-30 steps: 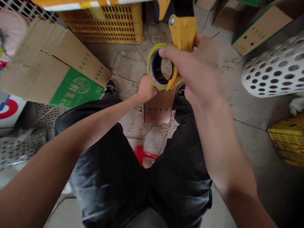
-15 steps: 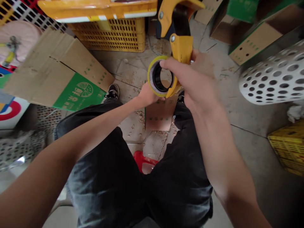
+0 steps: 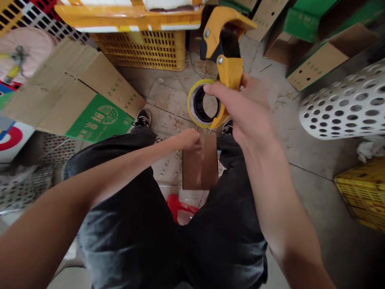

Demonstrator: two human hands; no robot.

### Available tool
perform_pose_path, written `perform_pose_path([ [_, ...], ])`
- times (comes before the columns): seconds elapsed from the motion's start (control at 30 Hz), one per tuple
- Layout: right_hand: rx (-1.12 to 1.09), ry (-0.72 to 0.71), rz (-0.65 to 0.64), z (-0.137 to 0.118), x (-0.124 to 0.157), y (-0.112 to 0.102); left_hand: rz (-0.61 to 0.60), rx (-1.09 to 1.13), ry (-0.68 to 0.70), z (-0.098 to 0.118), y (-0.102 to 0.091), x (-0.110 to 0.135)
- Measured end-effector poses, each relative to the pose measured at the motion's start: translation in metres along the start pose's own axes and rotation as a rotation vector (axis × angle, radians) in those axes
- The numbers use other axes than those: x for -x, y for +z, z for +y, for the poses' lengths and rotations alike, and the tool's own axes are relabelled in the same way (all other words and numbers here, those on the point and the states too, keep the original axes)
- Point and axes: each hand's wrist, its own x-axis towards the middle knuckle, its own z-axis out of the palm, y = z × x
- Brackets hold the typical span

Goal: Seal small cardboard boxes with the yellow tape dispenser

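Observation:
My right hand (image 3: 249,104) is wrapped round a yellow tape dispenser (image 3: 230,72), its thumb lying along the tape roll. That roll of tape (image 3: 192,105), yellow-rimmed on a dark core, faces up toward me. Between my knees is a small brown cardboard box (image 3: 200,168), its plain face toward me with a pale strip running down the middle. My left hand (image 3: 189,140) is closed at the box's upper left edge. Its fingertips are partly hidden there. The dispenser is just above the box, apart from my left hand.
A large carton with a green panel (image 3: 99,116) stands on the left. Behind are a yellow crate (image 3: 168,52) and several open cartons (image 3: 321,60). To the right are a white perforated basket (image 3: 345,108) and a yellow basket (image 3: 363,192). Something red (image 3: 174,206) lies below the box.
The box has turned from its printed face to a plain one and come closer to me. My left hand has moved down, away from the tape roll. My right hand still holds the dispenser, slightly lower.

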Motion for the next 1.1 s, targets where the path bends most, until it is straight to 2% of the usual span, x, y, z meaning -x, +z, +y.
perform_pose_path([
  [0.07, -0.01, -0.002, -0.008, -0.002, 0.001, 0.0, -0.069, -0.098, 0.047, 0.021, 0.013, 0.01],
  [0.2, 0.003, 0.034, -0.003, -0.007, 0.002, -0.001, 0.036, -0.284, 0.04, 0.07, 0.049, 0.045],
  [0.27, 0.005, 0.057, -0.009, -0.008, 0.002, -0.001, 0.039, -0.322, 0.047, 0.091, 0.072, 0.068],
  [0.37, 0.013, 0.083, -0.017, -0.008, 0.002, -0.001, -0.026, -0.37, 0.095, 0.109, 0.099, 0.093],
  [0.43, 0.018, 0.071, -0.025, -0.005, 0.001, -0.001, -0.025, -0.41, 0.096, 0.112, 0.102, 0.095],
  [0.5, 0.003, 0.049, -0.041, -0.003, 0.001, -0.001, -0.012, -0.408, 0.076, 0.108, 0.092, 0.085],
  [0.57, -0.013, 0.033, -0.04, -0.002, 0.001, -0.001, -0.027, -0.365, 0.054, 0.101, 0.072, 0.067],
  [0.7, 0.039, 0.063, 0.012, -0.003, -0.001, -0.002, -0.196, -0.263, 0.078, 0.073, 0.023, 0.034],
  [0.77, 0.047, 0.08, 0.022, -0.005, -0.001, -0.002, -0.284, -0.211, 0.098, 0.054, 0.001, 0.024],
  [0.83, 0.042, 0.088, 0.041, -0.006, -0.002, -0.002, -0.315, -0.151, 0.134, 0.037, -0.017, 0.018],
  [0.93, 0.063, 0.105, 0.056, -0.009, -0.001, -0.002, -0.283, -0.082, 0.195, 0.017, -0.038, 0.014],
  [1.1, 0.083, 0.124, 0.019, -0.01, 0.001, 0.001, -0.089, 0.006, 0.12, 0.008, -0.054, 0.012],
])
